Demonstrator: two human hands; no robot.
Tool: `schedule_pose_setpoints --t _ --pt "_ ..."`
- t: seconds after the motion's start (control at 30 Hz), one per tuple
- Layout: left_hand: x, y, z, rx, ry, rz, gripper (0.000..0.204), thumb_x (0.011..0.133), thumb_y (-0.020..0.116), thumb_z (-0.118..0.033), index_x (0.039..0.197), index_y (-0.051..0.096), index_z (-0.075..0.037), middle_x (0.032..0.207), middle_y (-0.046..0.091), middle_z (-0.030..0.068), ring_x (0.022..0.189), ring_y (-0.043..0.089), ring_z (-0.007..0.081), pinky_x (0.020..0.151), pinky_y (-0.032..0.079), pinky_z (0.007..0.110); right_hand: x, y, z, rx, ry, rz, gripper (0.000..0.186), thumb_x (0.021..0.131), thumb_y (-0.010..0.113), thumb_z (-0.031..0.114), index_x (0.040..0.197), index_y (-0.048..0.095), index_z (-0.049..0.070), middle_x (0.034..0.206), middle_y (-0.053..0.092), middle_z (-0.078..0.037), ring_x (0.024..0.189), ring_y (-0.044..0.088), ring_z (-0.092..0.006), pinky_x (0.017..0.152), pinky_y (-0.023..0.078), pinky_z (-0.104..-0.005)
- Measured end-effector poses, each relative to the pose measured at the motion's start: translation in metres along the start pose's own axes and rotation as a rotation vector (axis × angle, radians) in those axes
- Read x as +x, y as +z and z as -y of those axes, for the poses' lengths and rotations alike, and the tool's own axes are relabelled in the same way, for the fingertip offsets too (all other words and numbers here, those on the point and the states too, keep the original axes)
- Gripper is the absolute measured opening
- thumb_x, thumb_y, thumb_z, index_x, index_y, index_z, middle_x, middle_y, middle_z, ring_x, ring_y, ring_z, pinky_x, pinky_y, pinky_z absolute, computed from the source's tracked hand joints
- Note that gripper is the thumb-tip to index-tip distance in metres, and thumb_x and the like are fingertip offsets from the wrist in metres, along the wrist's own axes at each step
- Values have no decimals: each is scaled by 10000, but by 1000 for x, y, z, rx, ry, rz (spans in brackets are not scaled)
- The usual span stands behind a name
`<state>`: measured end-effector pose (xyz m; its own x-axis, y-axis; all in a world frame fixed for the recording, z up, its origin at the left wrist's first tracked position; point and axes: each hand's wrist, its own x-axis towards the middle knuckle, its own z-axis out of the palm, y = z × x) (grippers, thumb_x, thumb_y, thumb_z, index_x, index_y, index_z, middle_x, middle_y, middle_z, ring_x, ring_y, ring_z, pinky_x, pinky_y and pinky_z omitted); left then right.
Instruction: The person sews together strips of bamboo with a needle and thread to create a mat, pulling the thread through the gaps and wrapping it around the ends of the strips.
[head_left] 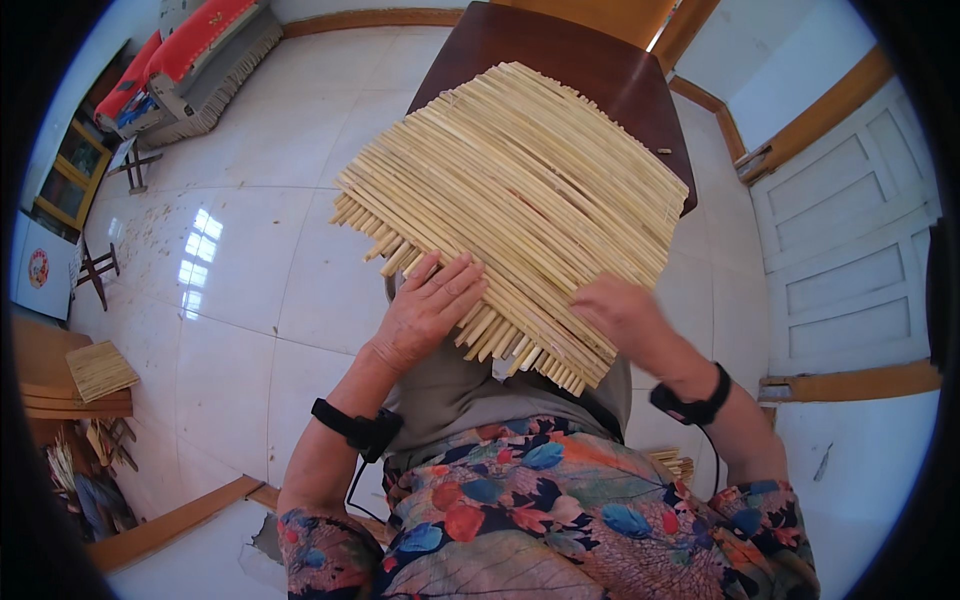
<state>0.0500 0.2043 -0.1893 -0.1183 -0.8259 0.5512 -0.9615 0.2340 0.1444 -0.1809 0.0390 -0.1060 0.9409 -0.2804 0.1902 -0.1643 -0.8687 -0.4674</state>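
A broad mat of pale yellow plant stalks [520, 180], laid side by side, spans from a dark table to my lap. My left hand [425, 312] lies flat on its near left edge, fingers stretched across the stalks. Below that hand, a row of uneven stalk ends [492, 335] sticks out from under the top layer. At the near right part of the mat, my right hand [625, 318] is curled with fingertips together, slightly blurred. Whatever it may pinch is too small to make out.
The dark brown table [470, 50] carries the mat's far part and a small stalk piece [664, 151]. Low at left, a square stalk mat [101, 370] rests on a wooden surface. Folding stools [97, 272], a red-covered sofa [205, 40] and a white door [845, 230] stand around.
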Motion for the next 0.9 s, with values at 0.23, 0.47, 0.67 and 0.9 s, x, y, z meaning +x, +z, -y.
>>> schedule_pose_setpoints --t 0.23,0.47,0.67,0.9 --pt "2 6 -1 -35 -32 44 380 807 503 -94 1182 560 -80 1306 503 91 1281 418 241 1085 263 450 56 42 11 -35 -255 99 60 828 567 121 836 548 65 791 522 -84 749 570 -261 622 486 -346" --pt "3 8 -4 -63 -45 16 344 785 536 -104 1123 595 -88 1298 513 87 1267 434 250 1078 275 461 71 44 10 -134 -464 207 54 772 530 93 798 503 53 813 537 -105 765 589 -274 636 499 -340" --pt "1 13 -5 -74 -46 -37 301 773 561 -110 1067 615 -75 1295 521 89 1261 441 254 1078 276 466 76 49 14 -48 -415 226 71 774 562 77 799 504 44 841 539 -119 770 584 -296 635 494 -364" --pt "1 12 0 -142 -86 38 331 784 515 -117 1099 608 -75 1305 512 101 1284 412 266 1084 260 464 112 27 51 197 -429 0 100 816 576 98 792 512 26 762 532 -140 718 558 -339 609 464 -376"
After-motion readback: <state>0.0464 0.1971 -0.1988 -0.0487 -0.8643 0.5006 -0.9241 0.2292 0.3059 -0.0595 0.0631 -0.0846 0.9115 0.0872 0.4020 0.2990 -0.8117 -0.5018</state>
